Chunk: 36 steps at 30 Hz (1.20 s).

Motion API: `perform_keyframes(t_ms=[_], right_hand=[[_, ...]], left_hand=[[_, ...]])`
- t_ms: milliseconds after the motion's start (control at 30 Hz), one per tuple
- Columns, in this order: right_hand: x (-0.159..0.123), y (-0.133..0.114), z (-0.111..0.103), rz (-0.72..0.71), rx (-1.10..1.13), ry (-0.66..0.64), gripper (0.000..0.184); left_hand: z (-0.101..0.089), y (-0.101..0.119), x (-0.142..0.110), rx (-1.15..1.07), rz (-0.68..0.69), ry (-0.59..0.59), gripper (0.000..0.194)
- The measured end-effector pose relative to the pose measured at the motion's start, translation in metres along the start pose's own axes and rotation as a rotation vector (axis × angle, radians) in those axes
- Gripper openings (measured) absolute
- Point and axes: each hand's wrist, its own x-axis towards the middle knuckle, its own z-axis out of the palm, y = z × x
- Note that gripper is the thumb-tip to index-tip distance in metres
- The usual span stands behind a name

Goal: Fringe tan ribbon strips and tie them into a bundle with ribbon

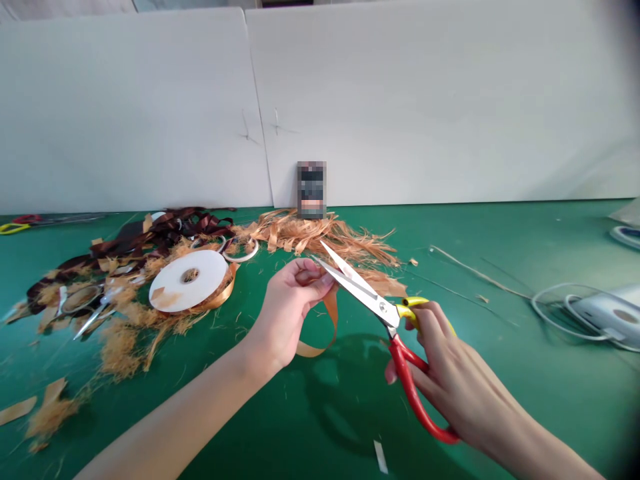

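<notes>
My left hand [293,303] is closed in a pinch on a strip of tan ribbon [325,330], which curls down below the fingers. My right hand [445,363] grips a pair of scissors [380,310] with red and yellow handles. The blades are spread apart, and their tips reach the ribbon beside my left fingers. Both hands hover above the green table [500,400].
A white spool of tan ribbon [190,280] lies to the left among frayed tan shreds [320,237] and dark brown ribbon [165,230]. More scissors [23,223] lie far left. A white device with cable [595,310] sits at right. White boards stand behind.
</notes>
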Motion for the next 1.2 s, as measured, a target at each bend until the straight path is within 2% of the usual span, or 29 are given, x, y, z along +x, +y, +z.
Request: perform_keyframes(t_ms=[267, 633, 800, 967, 1067, 1200], right_hand=[[-0.001, 0.006, 0.002, -0.036, -0.054, 0.045, 0.035], [0.001, 0.011, 0.004, -0.094, -0.126, 0.063, 0.026], [0.000, 0.012, 0.008, -0.089, -0.047, 0.029, 0.026], [-0.004, 0.016, 0.016, 0.009, 0.125, -0.051, 0.022], [-0.009, 0.021, 0.019, 0.077, 0.185, -0.040, 0.022], [-0.014, 0.037, 0.019, 0.274, -0.016, 0.004, 0.024]], left_hand=[[-0.002, 0.000, 0.001, 0.029, -0.011, 0.014, 0.019], [-0.004, -0.001, 0.003, 0.029, -0.038, 0.003, 0.017], [-0.004, -0.001, 0.004, 0.035, -0.042, -0.002, 0.017], [-0.005, 0.001, 0.003, 0.038, -0.021, -0.012, 0.019], [-0.005, 0.003, 0.003, 0.070, 0.017, -0.040, 0.018], [-0.006, 0.006, 0.003, 0.141, 0.050, -0.029, 0.025]])
